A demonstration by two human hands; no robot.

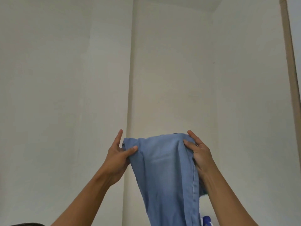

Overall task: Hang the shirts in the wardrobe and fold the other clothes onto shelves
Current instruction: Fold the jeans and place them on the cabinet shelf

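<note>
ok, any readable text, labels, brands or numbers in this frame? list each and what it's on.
None legible.
No print on the blue garment, pinched at its top by the left hand and right hand; the dark patch on its top edge is too small to read.
Nothing readable on the blue and white object at the bottom edge, mostly hidden.
No writing seen on the wall.

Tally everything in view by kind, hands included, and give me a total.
Garments: 1, a light blue garment, held up.
Hands: 2, the left hand and the right hand, each pinching its top edge.
Other things: 1, a blue and white object low behind the garment, too hidden to identify.
Total: 4
</note>
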